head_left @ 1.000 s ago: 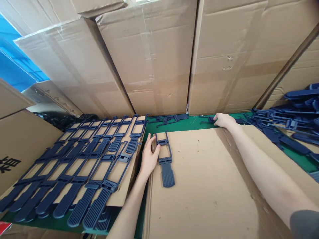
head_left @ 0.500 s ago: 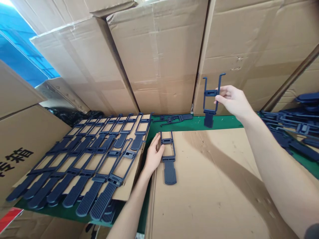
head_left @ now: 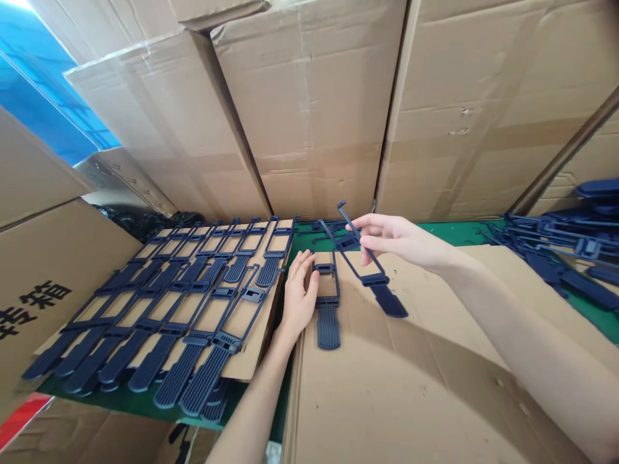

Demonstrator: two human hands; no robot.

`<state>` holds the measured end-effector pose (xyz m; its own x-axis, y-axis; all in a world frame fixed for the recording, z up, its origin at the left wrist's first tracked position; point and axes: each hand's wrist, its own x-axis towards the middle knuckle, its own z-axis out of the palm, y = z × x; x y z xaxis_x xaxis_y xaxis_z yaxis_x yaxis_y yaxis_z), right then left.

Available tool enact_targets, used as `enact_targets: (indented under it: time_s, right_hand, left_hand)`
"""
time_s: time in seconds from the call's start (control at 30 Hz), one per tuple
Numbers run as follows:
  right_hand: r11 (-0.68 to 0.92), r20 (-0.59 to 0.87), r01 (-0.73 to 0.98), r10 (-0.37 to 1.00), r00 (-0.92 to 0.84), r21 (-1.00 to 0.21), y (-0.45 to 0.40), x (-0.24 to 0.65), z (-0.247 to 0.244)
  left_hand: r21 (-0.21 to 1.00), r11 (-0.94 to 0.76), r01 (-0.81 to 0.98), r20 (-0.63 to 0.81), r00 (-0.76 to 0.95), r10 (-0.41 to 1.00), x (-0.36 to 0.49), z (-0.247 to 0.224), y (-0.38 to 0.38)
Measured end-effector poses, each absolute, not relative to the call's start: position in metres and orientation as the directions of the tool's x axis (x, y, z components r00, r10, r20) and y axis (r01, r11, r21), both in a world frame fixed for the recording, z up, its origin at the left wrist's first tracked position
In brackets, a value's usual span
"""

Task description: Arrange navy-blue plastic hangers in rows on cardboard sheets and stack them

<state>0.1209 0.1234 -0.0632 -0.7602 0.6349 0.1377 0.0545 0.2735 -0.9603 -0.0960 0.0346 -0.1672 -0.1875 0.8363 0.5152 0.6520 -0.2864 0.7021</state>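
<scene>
My right hand point(head_left: 391, 241) pinches one long side bar of a dark blue plastic frame point(head_left: 374, 280) with a paddle-shaped end. This frame is tilted above the cardboard sheet point(head_left: 387, 393), its hooked bars pointing up and to the left. A similar frame point(head_left: 329, 325) lies flat on the sheet's left part, its ribbed paddle towards me. My left hand point(head_left: 300, 293) rests at the left edge of that frame, fingers stretched out and thumb apart. Whether it presses on the frame, I cannot tell.
Left of the sheet, rows of similar frames point(head_left: 164, 338) lie on another cardboard panel point(head_left: 249, 364). A loose pile of dark blue parts point(head_left: 570, 251) sits at the right on the green surface point(head_left: 445, 233). Tall cardboard boxes point(head_left: 309, 116) stand along the back.
My right hand has come down and to the left with its frame, which now tilts over the sheet near the lying one. My left hand has stayed almost in place.
</scene>
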Motion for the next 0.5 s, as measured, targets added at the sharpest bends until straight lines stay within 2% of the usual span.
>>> enact_targets:
  time_s: [0.13,0.27,0.4,0.5]
  right_hand:
    - [0.209,0.111,0.011,0.562,-0.819,-0.978,0.117,0.109,-0.071]
    - [0.244,0.120,0.021,0.547,-0.828,-0.970,0.114,0.103,-0.079]
    - [0.419,0.193,0.104,0.606,-0.772,-0.902,0.114,0.102,-0.086]
    - [0.612,0.311,0.255,0.664,-0.680,-0.749,0.114,0.101,-0.091]
  left_hand:
    - [0.725,-0.388,0.569,0.559,-0.157,0.814,-0.092,-0.159,0.030]
    - [0.702,-0.482,0.525,0.636,-0.156,0.756,-0.092,-0.160,0.027]
    - [0.761,-0.472,0.445,0.599,-0.204,0.774,-0.091,-0.163,0.026]
    - [0.769,-0.457,0.447,0.593,-0.230,0.772,-0.091,-0.165,0.028]
